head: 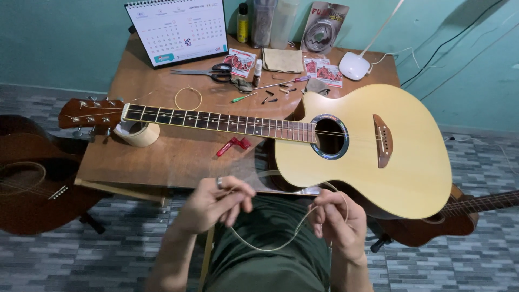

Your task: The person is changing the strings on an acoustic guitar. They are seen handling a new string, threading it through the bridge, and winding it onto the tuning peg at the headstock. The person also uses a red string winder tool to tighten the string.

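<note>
Single head-worn view, looking steeply down and forward from above the person's lap, close over the left hand and right hand at the bottom edge, the wooden table and guitar mid-frame, the teal wall farthest at the top.

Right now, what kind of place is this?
Probably a home guitar repair corner: a pale acoustic guitar lies on a wooden table with scissors and string packets, and both hands hold a loose guitar string.
</note>
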